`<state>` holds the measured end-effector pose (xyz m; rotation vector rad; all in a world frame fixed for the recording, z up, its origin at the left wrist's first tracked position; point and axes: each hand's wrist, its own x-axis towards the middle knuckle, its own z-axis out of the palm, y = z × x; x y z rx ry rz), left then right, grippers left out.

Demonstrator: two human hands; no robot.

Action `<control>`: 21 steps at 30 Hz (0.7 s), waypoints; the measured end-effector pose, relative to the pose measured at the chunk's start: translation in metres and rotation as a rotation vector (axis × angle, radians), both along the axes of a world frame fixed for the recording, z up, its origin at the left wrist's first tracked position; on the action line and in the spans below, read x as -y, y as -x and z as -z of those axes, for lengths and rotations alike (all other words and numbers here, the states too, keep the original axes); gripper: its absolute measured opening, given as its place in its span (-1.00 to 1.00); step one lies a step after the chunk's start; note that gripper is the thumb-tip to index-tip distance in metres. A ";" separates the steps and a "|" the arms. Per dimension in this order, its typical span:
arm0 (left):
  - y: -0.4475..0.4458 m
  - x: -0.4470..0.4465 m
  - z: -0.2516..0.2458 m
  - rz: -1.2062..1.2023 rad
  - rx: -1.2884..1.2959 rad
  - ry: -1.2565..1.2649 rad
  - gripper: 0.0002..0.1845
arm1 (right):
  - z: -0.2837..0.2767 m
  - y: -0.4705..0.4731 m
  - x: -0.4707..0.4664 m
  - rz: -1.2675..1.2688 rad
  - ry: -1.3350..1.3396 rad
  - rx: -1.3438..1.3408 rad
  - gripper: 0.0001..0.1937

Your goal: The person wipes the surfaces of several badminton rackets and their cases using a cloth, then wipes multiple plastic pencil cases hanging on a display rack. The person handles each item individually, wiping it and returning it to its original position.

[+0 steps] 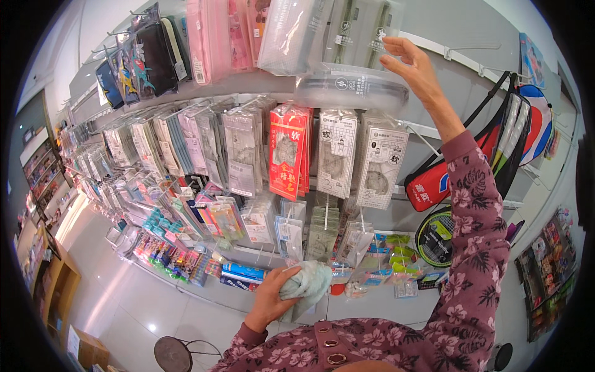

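Note:
My left hand (269, 297) grips a bunched pale green cloth (304, 286) low in front of my body. Up at the right, my right hand (411, 63) is raised with its thumb and fingers apart. It is beside clear-wrapped pencil cases (358, 35) with dark green stripes; whether the fingertips touch them I cannot tell. Just below hangs a slightly blurred clear pouch (351, 88), lying sideways. Beneath that hang white packs of rulers or drawing templates (337, 153) and a red pack (288, 149) of the same kind.
Pink pencil cases (214, 42) hang at upper left. Racket bags (497, 125) and a racket (434, 236) hang right of the packs. Bare metal hooks (474, 47) jut from the wall. A round stool (173, 354) stands on the tiled floor, with a cardboard box (88, 346) farther left.

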<state>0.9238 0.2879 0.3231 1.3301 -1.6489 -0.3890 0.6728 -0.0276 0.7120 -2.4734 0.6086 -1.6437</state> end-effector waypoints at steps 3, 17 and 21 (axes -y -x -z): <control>-0.003 -0.001 -0.001 -0.005 -0.004 -0.005 -0.19 | -0.007 -0.037 -0.018 -0.128 -0.140 0.075 -0.11; -0.045 -0.013 0.003 -0.026 -0.062 0.094 -0.18 | -0.015 -0.184 -0.056 -0.173 -0.452 0.414 0.55; -0.055 -0.013 0.006 0.010 -0.079 0.109 -0.21 | -0.007 -0.202 -0.049 -0.160 -0.430 0.505 0.50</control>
